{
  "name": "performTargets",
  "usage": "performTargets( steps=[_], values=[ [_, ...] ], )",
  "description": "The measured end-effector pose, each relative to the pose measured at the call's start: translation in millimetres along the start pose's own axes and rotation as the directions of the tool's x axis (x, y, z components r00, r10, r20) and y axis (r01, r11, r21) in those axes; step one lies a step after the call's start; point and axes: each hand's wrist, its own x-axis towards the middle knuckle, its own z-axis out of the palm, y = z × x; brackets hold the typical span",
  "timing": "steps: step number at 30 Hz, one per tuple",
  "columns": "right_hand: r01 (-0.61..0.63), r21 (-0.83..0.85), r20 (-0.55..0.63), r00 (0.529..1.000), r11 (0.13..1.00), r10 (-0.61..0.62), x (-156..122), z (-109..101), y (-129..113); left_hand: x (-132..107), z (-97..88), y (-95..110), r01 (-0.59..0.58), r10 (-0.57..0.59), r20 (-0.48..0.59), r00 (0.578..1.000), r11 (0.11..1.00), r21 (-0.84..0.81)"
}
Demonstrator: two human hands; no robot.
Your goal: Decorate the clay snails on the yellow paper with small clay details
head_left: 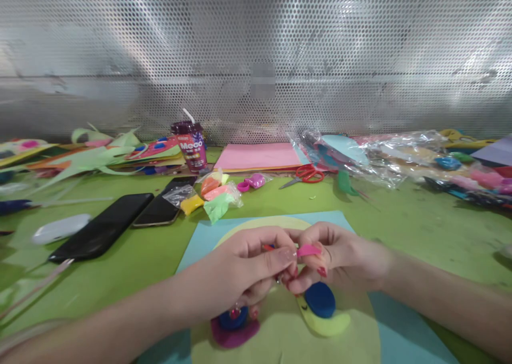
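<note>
My left hand (pixel 262 263) and my right hand (pixel 330 252) meet over the paper, fingers pinched. Between their fingertips is a small strip of pink modelling clay (pixel 309 250); both hands appear to grip it. Something red and blue shows behind my left fingers, too covered to name. Below lies a pale yellow paper circle (pixel 280 326) on a light blue sheet (pixel 404 326). On the circle, a blue clay disc (pixel 320 300) sits against a yellow-green clay piece (pixel 330 325). Under my left hand, another blue disc (pixel 234 318) rests on a magenta clay piece (pixel 236 337), partly hidden.
Two dark phones (pixel 106 228), a white case (pixel 62 228), small bags of coloured clay (pixel 220 196) and red-handled scissors (pixel 308 174) lie beyond. A drink cup (pixel 192 148) with a straw stands near pink paper (pixel 256 156). Plastic packets (pixel 384 153) sit back right, before a perforated metal panel (pixel 256 49).
</note>
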Motion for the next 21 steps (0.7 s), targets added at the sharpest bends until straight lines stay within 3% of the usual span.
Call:
performTargets(
  steps=[21],
  values=[
    [-0.006, 0.023, 0.026, 1.0, 1.0, 0.005, -0.1, -2.0, -1.1, -0.1, -0.7, 0.1, 0.008, -0.008, 0.01, 1.0, 1.0, -0.01]
  ],
)
